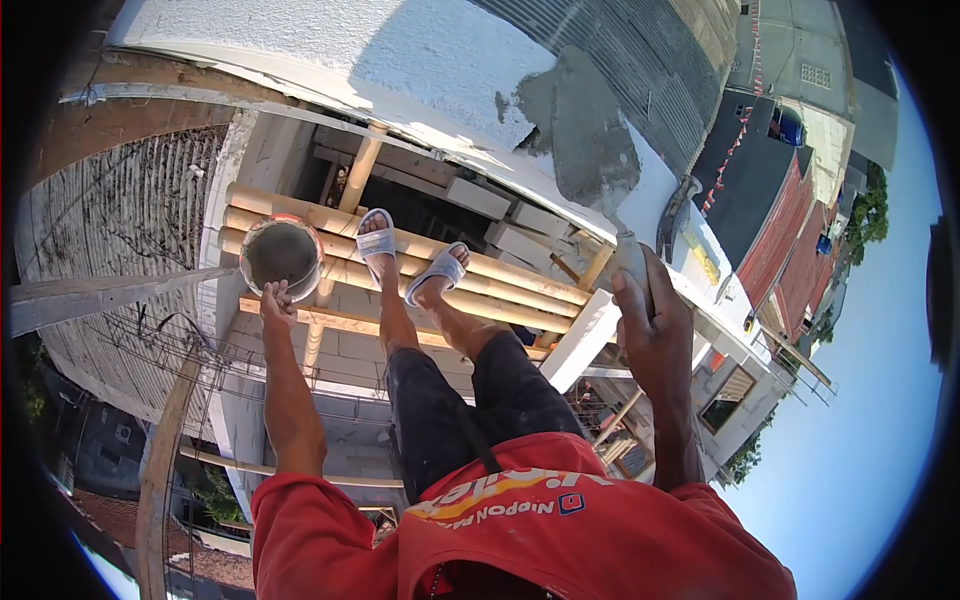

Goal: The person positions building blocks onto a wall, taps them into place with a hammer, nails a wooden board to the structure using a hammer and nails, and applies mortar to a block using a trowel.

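My left hand [277, 303] has its fingers curled over the near rim of a round bucket [318, 268] of wet grey mortar [283, 250]. The bucket is at the left end of the bamboo poles, with its mouth facing up. In my closed right hand [655, 325] is the pale handle of a trowel [629, 262]. Its blade points away from me, towards the white wall [450, 75], and is hard to tell apart from the grey mortar patch [590, 130] there. Rough edges border that patch.
My sandalled feet [376, 240] stand on several bamboo poles [510, 290] high above the ground. Gaps show between the poles. A wooden beam [120, 295] and thin wires lie at the left, beside corrugated roofing [100, 210]. Roofs and a drop are at the right.
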A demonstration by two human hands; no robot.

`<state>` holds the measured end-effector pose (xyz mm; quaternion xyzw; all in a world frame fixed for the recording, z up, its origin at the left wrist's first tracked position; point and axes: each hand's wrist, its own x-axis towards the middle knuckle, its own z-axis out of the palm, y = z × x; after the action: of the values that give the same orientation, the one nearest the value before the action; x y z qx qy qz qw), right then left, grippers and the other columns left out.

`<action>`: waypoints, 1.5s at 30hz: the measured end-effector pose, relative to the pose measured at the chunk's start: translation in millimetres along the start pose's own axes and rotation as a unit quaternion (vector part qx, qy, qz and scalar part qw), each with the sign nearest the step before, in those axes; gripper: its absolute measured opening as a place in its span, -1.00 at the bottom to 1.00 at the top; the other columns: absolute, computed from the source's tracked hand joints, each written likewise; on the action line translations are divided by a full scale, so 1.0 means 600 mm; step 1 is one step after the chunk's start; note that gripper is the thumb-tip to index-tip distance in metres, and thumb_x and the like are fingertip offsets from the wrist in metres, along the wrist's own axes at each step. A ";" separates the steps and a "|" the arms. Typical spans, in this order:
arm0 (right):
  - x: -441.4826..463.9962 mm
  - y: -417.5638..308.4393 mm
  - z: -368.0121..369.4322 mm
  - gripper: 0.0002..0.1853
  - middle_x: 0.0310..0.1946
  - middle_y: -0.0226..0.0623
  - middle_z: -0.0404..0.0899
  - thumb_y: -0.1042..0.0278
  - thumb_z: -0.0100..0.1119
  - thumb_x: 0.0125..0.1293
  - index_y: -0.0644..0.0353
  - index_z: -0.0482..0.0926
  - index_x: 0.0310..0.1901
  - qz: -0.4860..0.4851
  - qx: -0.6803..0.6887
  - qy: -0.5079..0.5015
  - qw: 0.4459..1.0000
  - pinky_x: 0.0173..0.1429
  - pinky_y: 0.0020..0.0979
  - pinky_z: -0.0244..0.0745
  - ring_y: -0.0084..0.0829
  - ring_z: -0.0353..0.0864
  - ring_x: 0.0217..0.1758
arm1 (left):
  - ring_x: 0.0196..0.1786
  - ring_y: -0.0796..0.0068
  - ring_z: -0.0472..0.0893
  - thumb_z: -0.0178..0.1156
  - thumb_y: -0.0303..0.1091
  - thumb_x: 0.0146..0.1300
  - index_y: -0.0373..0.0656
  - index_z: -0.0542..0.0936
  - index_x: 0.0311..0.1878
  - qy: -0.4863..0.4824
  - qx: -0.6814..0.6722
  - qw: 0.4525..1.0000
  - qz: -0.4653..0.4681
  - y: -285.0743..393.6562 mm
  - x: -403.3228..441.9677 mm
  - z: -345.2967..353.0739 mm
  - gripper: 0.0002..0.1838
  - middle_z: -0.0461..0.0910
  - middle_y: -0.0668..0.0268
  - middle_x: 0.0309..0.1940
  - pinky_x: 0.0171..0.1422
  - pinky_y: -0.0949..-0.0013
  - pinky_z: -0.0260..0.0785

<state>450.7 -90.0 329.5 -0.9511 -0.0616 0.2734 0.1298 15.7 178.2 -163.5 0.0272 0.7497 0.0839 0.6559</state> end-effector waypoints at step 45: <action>0.031 0.068 -0.018 -0.54 -0.18 0.27 0.66 0.14 0.18 0.45 0.37 0.53 0.17 -0.165 -0.008 0.104 0.981 -0.06 -0.02 0.60 0.20 0.68 -0.07 | 0.00 0.59 0.62 0.12 -0.08 0.50 -0.18 0.47 0.38 -0.257 0.189 0.942 0.105 -0.235 -0.822 -0.114 -0.49 0.67 0.30 0.03 0.10 0.50 0.47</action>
<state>474.1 -127.8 317.8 -0.9521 -0.2063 0.1476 0.1710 26.2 -40.9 305.3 0.2505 0.5503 -0.0009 0.7965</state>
